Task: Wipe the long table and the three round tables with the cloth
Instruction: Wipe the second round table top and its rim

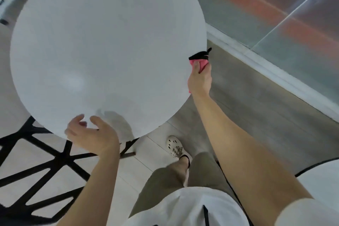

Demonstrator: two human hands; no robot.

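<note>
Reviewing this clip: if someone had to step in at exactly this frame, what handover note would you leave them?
Right hand: shut on the pink and black cloth, pressed at the right edge of the white round table.
Left hand: open, fingers curled, at the table's near edge; holding nothing.
A second white table shows at the lower right; part of another white surface shows at far left.
Done: cannot be judged from this frame; the tabletop looks clean, but no wipe marks show.
Left: finish this table's rim, then check the other tables. The long table is out of view.
</note>
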